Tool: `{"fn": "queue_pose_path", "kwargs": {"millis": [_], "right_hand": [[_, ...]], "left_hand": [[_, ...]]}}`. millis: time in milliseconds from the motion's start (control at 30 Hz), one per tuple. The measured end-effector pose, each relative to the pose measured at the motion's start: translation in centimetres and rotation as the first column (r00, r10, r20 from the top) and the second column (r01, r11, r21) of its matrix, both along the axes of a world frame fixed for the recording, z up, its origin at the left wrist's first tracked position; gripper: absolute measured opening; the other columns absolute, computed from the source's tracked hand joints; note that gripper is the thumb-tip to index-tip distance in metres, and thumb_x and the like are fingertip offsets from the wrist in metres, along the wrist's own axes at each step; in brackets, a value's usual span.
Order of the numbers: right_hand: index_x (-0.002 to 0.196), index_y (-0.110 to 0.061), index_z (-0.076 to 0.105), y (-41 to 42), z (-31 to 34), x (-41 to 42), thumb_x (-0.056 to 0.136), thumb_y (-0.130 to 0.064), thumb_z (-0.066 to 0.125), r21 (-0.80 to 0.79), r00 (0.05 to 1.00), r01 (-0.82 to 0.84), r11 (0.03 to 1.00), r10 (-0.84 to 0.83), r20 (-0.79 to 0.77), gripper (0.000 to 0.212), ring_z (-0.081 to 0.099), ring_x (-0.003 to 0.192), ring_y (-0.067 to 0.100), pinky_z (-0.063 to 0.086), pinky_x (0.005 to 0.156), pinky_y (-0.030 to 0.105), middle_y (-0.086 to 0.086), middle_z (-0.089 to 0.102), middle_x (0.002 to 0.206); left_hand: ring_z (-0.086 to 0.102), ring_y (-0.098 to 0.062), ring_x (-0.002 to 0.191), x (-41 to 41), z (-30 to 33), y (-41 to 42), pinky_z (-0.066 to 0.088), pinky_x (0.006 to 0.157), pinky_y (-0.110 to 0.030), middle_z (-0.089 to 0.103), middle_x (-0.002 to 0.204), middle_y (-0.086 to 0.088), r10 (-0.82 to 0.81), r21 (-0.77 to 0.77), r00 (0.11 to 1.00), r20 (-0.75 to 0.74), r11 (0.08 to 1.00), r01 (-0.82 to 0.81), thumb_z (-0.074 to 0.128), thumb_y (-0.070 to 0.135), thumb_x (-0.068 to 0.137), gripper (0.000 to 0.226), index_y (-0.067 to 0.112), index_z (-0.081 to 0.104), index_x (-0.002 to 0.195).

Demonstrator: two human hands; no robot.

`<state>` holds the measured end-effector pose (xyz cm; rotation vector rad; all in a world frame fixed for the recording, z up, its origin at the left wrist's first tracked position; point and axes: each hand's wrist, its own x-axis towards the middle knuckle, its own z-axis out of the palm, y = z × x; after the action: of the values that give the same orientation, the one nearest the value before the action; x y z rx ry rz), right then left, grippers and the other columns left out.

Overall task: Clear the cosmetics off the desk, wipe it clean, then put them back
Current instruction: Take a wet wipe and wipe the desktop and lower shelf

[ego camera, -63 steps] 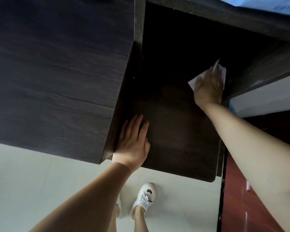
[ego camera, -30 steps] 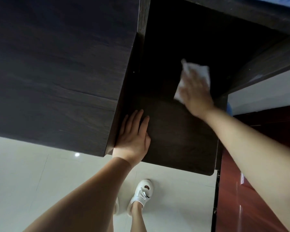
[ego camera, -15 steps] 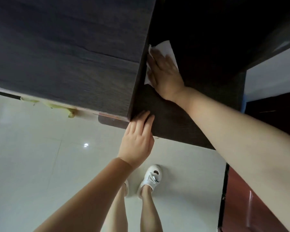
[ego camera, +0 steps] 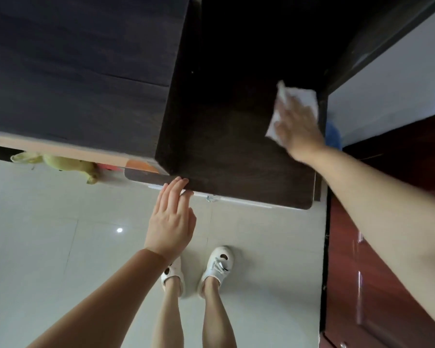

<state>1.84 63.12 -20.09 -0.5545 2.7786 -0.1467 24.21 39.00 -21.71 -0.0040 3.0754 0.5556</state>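
A dark wooden desk top fills the upper middle of the head view, bare of cosmetics. My right hand lies flat on a white wipe at the desk's right side, pressing it against the wood. Fingers together, my left hand rests with its fingertips on the desk's front edge and holds nothing. No cosmetics show anywhere in this view.
A tall dark cabinet side rises at the left of the desk. A yellow-green soft thing hangs below it. A red-brown door stands at the right, with something blue beside the desk. White tiled floor and my white shoes lie below.
My right hand has swept the wipe from the desk's left side, by the cabinet, across to the right side. My left hand has slid back to the front edge.
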Motion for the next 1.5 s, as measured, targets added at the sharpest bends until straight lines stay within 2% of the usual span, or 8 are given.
{"fn": "queue_pose_path", "kwargs": {"millis": [167,333,433,600,867,1000,1233,1500], "right_hand": [[0.147,-0.007,-0.001,3.7,-1.0,5.2,0.1,-0.035,0.009,0.069,0.978,0.2,0.977,-0.204,0.044,0.056,-0.007,0.146,0.024,-0.002,0.119,0.043,0.014,-0.006,0.158],[0.139,0.007,0.027,3.0,-1.1,16.2,0.098,-0.033,0.011,0.053,0.987,0.16,0.986,-0.158,-0.042,0.06,0.026,0.138,0.041,0.022,0.112,0.058,0.03,0.029,0.147],[0.142,-0.002,0.024,-0.9,-1.2,20.1,0.099,-0.033,0.011,-0.071,0.995,0.066,0.995,-0.071,-0.069,0.054,0.018,0.14,0.03,0.005,0.117,0.042,0.017,0.024,0.15],[0.136,-0.009,0.041,-10.3,-2.1,20.8,0.093,-0.016,0.034,-0.197,0.985,-0.161,0.967,0.143,-0.102,0.044,0.034,0.137,0.025,0.014,0.115,0.037,0.009,0.041,0.146],[0.133,-0.008,0.048,-20.0,-2.2,19.7,0.091,-0.008,0.045,-0.313,0.943,-0.314,0.897,0.256,-0.211,0.042,0.048,0.128,0.023,0.031,0.109,0.032,0.006,0.048,0.142],[0.136,-0.008,0.045,-23.5,-2.5,19.5,0.091,-0.009,0.046,-0.31,0.941,-0.326,0.893,0.275,-0.198,0.045,0.045,0.131,0.019,0.032,0.109,0.032,0.003,0.045,0.145],[0.142,-0.008,0.03,-14.3,-1.2,18.6,0.093,-0.015,0.03,-0.112,0.907,-0.416,0.902,0.403,-0.123,0.049,0.026,0.14,0.02,0.013,0.116,0.032,0.006,0.028,0.152],[0.143,-0.003,0.024,-1.0,-0.5,16.8,0.093,-0.03,0.011,0.03,0.956,0.292,0.956,-0.291,-0.034,0.059,0.017,0.143,0.033,0.02,0.113,0.055,0.019,0.018,0.155]], "left_hand": [[0.042,-0.036,0.126,0.4,0.6,0.3,0.022,0.108,-0.046,0.051,0.13,-0.023,0.002,-0.008,0.998,0.061,1.0,-0.001,0.033,0.011,0.082,0.039,-0.002,0.056,0.11],[0.046,-0.038,0.122,0.7,2.0,-0.5,0.026,0.106,-0.043,0.049,0.131,-0.024,0.036,0.093,0.994,0.108,0.995,-0.046,0.03,0.011,0.084,0.044,-0.003,0.049,0.121],[0.042,-0.038,0.122,1.4,2.2,-2.5,0.031,0.105,-0.042,0.046,0.132,-0.025,0.211,0.18,0.972,0.105,0.957,-0.227,0.03,0.012,0.086,0.046,-0.003,0.042,0.127],[0.025,-0.028,0.137,1.0,2.1,-6.5,0.018,0.106,-0.024,0.026,0.148,-0.018,0.491,0.4,0.829,0.268,0.726,-0.56,0.032,0.0,0.091,0.051,0.001,0.022,0.141],[0.034,-0.016,0.133,-0.1,1.4,-8.4,0.024,0.11,-0.026,0.04,0.142,-0.004,0.367,0.636,0.789,0.493,0.467,-0.614,0.027,-0.006,0.087,0.055,0.01,0.033,0.139],[0.052,-0.003,0.109,0.3,2.3,-9.1,0.038,0.09,-0.01,0.057,0.119,0.007,0.342,0.713,0.833,0.435,0.433,-0.551,0.031,0.002,0.093,0.041,0.023,0.048,0.124],[0.047,-0.02,0.119,0.9,3.0,-8.3,0.034,0.095,-0.022,0.051,0.129,-0.008,0.448,0.539,0.84,0.307,0.645,-0.541,0.032,-0.006,0.085,0.046,0.006,0.048,0.126],[0.044,-0.02,0.099,0.6,3.3,-1.9,0.047,0.077,-0.036,0.058,0.107,-0.013,-0.012,0.456,0.999,0.052,0.89,-0.013,0.025,0.017,0.081,0.044,0.004,0.057,0.107]]}}
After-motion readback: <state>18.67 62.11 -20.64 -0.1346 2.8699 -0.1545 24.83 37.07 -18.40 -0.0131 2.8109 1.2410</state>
